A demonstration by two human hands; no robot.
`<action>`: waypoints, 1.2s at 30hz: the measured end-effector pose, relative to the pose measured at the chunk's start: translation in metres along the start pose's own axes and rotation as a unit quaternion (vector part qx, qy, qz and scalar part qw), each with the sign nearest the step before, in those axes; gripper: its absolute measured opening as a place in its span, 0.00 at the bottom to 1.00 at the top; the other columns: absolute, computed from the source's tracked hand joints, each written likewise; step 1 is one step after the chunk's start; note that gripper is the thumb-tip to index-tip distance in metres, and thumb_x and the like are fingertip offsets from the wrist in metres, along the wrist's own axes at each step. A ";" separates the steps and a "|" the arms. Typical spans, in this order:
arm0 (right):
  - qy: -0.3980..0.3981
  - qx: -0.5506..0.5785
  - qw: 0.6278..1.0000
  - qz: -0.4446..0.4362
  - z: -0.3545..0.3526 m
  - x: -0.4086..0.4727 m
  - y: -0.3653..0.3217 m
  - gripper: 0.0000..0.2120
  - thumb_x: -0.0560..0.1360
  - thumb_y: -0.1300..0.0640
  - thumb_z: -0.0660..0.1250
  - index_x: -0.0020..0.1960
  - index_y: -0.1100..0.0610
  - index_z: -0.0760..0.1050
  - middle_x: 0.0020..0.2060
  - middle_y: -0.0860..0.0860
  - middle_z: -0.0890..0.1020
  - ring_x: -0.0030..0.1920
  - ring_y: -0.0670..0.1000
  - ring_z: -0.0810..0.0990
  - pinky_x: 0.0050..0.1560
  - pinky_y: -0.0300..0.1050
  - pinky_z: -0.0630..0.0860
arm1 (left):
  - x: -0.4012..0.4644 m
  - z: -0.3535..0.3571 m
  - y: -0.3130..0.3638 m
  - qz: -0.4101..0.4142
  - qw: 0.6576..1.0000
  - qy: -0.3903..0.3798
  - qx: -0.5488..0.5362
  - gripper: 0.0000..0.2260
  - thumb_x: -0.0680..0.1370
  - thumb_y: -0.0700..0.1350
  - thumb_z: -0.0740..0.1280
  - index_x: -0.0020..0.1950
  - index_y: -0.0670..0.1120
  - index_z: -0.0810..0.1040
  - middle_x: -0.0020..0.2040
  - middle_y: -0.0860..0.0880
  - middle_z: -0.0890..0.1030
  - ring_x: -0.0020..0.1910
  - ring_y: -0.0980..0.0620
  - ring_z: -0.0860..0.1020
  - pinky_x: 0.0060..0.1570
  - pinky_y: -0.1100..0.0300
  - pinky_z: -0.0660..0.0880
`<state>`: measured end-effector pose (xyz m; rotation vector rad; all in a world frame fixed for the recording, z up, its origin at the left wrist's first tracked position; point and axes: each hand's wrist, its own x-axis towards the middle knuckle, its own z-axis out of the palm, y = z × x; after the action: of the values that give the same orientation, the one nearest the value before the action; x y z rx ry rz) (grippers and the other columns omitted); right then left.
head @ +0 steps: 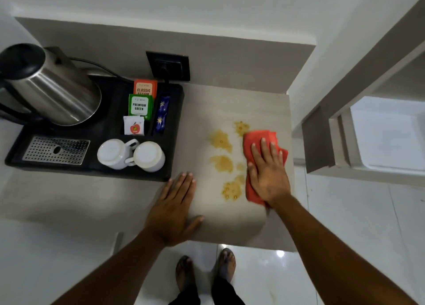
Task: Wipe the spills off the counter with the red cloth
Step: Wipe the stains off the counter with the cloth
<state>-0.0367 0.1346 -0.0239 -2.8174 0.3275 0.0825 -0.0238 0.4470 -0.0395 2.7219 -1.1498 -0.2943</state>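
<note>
Our right hand flat, fingers spread, pressing the red cloth on the counter, spills at its nine o'clock — our left hand open, palm down, empty

The right hand presses the red cloth flat beside yellow spills on the counter.

The counter bears a black tray, yellow spills, red cloth.
</note>
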 end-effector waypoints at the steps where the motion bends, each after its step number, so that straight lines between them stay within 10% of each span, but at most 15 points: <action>1: 0.000 0.007 1.000 0.001 -0.003 -0.010 0.005 0.28 0.81 0.45 0.47 0.80 0.52 0.52 0.80 0.55 0.51 0.79 0.60 0.45 0.77 0.59 0.42 | 0.000 -0.001 0.000 0.000 1.000 -0.002 0.002 0.41 0.81 0.67 0.55 0.84 0.40 0.50 0.84 0.41 0.52 0.84 0.44 0.45 0.80 0.44 0.48; 11: -0.032 -0.014 0.999 0.028 -0.018 0.107 0.011 0.33 0.76 0.38 0.49 0.79 0.47 0.51 0.80 0.55 0.50 0.79 0.61 0.45 0.77 0.62 0.40 | 0.002 -0.004 -0.001 -0.010 1.000 -0.014 0.007 0.43 0.80 0.67 0.58 0.84 0.41 0.51 0.84 0.40 0.52 0.84 0.43 0.47 0.80 0.42 0.52; 36: -0.053 0.010 0.975 -0.215 -0.028 0.155 0.030 0.26 0.81 0.45 0.49 0.76 0.52 0.65 0.77 0.55 0.63 0.78 0.59 0.58 0.77 0.59 0.53 | 0.001 -0.001 0.000 -0.006 1.000 0.010 -0.009 0.42 0.79 0.65 0.61 0.83 0.40 0.54 0.84 0.41 0.54 0.84 0.43 0.49 0.80 0.41 0.50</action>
<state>0.1074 0.0646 -0.0203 -2.7811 -0.3064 0.1318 -0.0229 0.4460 -0.0390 2.7106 -1.1193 -0.2775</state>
